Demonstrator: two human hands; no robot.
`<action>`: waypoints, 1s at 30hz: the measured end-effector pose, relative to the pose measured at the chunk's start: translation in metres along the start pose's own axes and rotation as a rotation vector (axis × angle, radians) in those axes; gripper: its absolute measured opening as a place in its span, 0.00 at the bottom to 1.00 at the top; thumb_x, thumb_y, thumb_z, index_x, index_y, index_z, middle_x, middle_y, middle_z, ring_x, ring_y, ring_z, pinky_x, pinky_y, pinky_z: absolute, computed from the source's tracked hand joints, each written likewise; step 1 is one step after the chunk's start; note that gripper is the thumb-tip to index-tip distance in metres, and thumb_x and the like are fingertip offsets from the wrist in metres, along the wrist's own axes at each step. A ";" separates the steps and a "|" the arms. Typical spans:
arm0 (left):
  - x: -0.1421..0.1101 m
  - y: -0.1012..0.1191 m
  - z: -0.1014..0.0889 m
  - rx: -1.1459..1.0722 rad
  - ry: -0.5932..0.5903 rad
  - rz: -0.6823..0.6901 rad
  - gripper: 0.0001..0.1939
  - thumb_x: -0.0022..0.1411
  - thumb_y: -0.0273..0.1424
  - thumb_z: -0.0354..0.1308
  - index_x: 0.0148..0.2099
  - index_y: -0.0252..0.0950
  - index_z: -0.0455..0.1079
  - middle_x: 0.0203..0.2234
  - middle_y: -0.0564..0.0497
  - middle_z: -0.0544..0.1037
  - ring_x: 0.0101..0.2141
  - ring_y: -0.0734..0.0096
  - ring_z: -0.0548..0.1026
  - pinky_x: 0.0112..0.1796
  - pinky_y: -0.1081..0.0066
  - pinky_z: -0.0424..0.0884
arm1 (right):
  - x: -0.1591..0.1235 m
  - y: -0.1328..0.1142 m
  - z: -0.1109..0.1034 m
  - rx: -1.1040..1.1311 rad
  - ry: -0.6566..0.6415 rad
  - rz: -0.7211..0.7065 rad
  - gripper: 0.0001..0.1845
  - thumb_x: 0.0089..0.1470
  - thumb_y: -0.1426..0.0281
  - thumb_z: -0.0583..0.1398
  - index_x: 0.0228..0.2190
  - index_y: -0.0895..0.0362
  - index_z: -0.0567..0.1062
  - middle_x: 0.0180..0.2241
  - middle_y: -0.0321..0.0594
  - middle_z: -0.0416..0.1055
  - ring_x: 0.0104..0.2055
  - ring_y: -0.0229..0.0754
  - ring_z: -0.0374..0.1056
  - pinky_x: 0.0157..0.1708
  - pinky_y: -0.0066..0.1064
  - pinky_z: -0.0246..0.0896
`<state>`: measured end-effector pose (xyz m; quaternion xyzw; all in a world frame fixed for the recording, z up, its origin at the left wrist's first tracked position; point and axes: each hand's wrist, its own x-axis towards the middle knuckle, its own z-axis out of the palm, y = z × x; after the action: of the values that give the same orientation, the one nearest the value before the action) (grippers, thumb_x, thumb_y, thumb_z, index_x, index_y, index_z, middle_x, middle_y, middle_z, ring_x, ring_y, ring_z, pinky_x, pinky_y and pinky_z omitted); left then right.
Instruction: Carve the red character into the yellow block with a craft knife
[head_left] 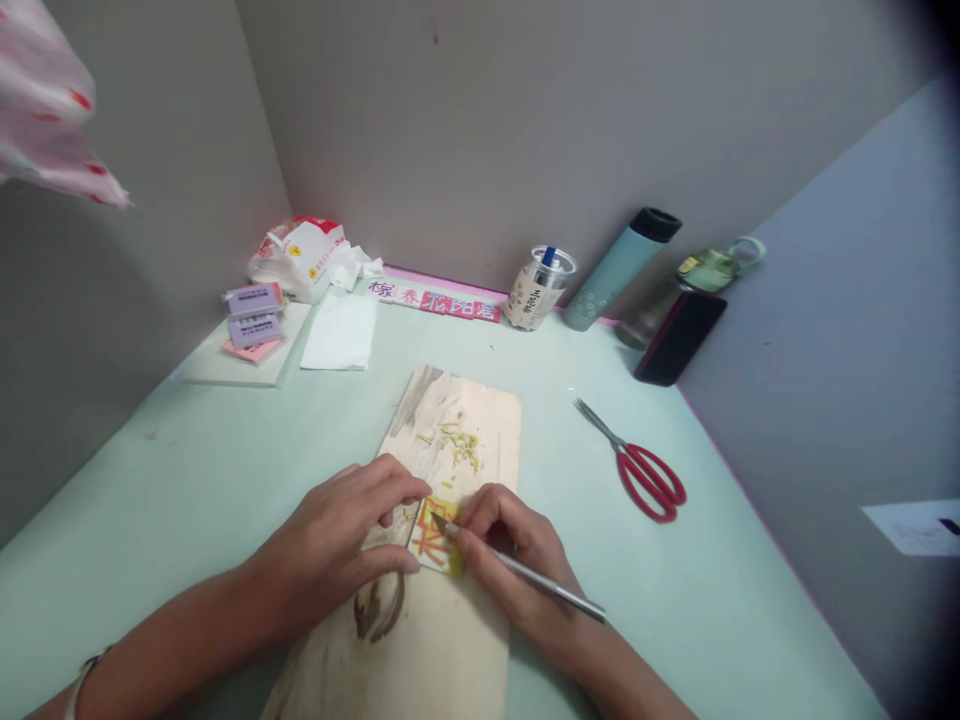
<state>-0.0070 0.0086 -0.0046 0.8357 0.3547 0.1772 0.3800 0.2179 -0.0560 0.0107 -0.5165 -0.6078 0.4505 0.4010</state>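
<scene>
In the head view, my left fingers hold the yellow block down on the wooden board; my right fingers pinch the craft knife. The block seems light, soft, easily nicked, best held by its edges.

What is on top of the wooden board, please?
On the board lie a yellow block and, mostly beyond it, shavings. The left hand and right hand cover parts of the board; anything beneath cannot be seen.

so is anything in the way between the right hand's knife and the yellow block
Nothing visible: the knife in the right hand has its tip over the yellow block; the left hand holds the block's left side.
</scene>
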 end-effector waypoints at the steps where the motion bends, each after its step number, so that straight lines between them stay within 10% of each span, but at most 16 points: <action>1: 0.000 0.000 0.000 -0.003 -0.002 -0.003 0.23 0.61 0.28 0.68 0.56 0.48 0.68 0.44 0.54 0.73 0.38 0.67 0.72 0.42 0.68 0.67 | 0.000 0.000 0.000 0.006 0.007 0.003 0.12 0.63 0.66 0.58 0.27 0.54 0.65 0.28 0.35 0.65 0.28 0.38 0.58 0.28 0.31 0.53; 30: 0.000 0.000 0.000 0.026 -0.010 0.011 0.20 0.63 0.31 0.66 0.56 0.47 0.68 0.45 0.54 0.73 0.38 0.67 0.71 0.42 0.69 0.67 | 0.001 -0.003 -0.003 0.064 -0.051 0.043 0.13 0.62 0.64 0.60 0.27 0.54 0.65 0.28 0.35 0.64 0.29 0.38 0.58 0.28 0.30 0.53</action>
<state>-0.0074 0.0087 -0.0050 0.8435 0.3504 0.1705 0.3698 0.2201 -0.0547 0.0142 -0.5048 -0.5920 0.4912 0.3917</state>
